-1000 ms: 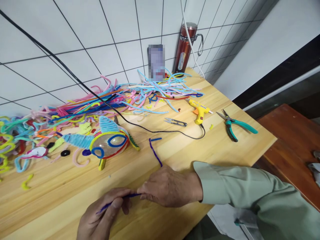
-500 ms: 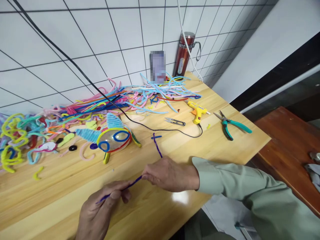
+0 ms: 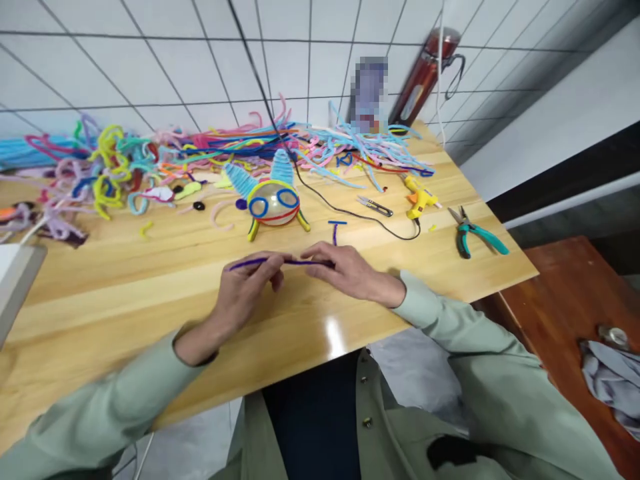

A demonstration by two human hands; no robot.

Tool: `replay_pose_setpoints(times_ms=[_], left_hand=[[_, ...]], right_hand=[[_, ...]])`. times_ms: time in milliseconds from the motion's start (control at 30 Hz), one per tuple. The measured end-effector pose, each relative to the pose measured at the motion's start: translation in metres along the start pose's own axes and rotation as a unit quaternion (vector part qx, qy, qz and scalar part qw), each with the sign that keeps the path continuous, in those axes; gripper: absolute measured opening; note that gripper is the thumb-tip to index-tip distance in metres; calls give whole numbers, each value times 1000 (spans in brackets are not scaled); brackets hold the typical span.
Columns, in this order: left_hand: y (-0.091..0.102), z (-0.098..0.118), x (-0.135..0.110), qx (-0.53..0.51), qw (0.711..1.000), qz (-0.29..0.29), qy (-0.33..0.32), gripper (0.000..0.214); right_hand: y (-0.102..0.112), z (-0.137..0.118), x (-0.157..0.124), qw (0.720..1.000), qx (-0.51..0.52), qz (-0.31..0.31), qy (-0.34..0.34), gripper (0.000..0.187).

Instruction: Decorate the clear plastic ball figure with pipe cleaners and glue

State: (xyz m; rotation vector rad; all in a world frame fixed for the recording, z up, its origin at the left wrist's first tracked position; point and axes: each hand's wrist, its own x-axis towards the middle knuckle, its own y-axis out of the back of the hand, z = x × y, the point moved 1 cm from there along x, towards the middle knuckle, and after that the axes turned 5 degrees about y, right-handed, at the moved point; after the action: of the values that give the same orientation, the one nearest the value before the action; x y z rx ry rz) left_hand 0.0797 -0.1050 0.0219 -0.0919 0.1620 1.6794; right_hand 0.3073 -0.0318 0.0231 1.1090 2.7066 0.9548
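A thin purple pipe cleaner (image 3: 297,263) stretches between my two hands, just over the table's front half. My left hand (image 3: 250,283) pinches it, its tail showing past the thumb. The other end runs under the fingers of my right hand (image 3: 345,270), which are closed on it. Beyond my right hand lie a short blue pipe cleaner piece (image 3: 337,222) and a purple piece (image 3: 335,235), forming a T. Behind my hands stands a clear round figure (image 3: 274,203) with blue ring eyes, light blue ears and yellow-green legs.
Loose pipe cleaners (image 3: 200,150) pile along the tiled wall. To the right lie thread snips (image 3: 375,205), a yellow glue gun (image 3: 419,197) with its black cord, and teal-handled pliers (image 3: 477,233). A red flask (image 3: 423,83) stands at the back. A white box edge (image 3: 20,287) juts in at left.
My view has swung left and taken in both forearms. The purple pipe cleaner now lies nearly level instead of slanted, and my right hand's fingers have moved along it, closer to my left.
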Motion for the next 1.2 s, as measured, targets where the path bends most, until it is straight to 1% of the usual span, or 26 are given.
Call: replay_pose_setpoints(times_ms=[67, 167, 300, 367, 433, 533, 600, 633, 733, 833, 933, 1067, 1200], left_hand=[[2, -2, 2, -52, 999, 8, 8, 38], [2, 0, 6, -124, 992, -6, 13, 47], [3, 8, 12, -175, 983, -38, 34, 61], [4, 11, 13, -174, 983, -49, 24, 63], [4, 11, 13, -156, 986, -60, -5, 62], [3, 7, 13, -101, 991, -80, -42, 48], [3, 4, 13, -68, 993, -79, -59, 36], [3, 3, 13, -57, 993, -73, -67, 33], [4, 1, 14, -46, 993, -62, -85, 34], [5, 0, 14, -57, 992, -79, -76, 36], [6, -1, 16, -65, 992, -94, -45, 40], [8, -1, 20, -97, 993, -67, -21, 46], [6, -1, 20, -126, 991, -50, -15, 49]], right_hand=[[4, -2, -3, 999, -6, 32, 19, 24], [7, -8, -5, 998, -11, 45, 31, 32], [5, -20, -3, 998, 20, 51, -5, 37], [2, -24, -1, 997, 44, 65, -22, 42], [0, -28, 0, 995, 61, 71, -34, 46], [-5, -32, -1, 994, 77, 65, -50, 48], [-9, -35, -1, 992, 96, 59, -63, 49], [-11, -37, -2, 990, 108, 53, -68, 49], [-18, -43, -3, 988, 133, 28, -77, 51], [-22, -47, -4, 984, 151, 18, -94, 50], [-19, -46, -7, 979, 164, 19, -123, 50], [-4, -41, -13, 979, 151, 17, -135, 50], [9, -39, -20, 986, 82, 42, -139, 40]])
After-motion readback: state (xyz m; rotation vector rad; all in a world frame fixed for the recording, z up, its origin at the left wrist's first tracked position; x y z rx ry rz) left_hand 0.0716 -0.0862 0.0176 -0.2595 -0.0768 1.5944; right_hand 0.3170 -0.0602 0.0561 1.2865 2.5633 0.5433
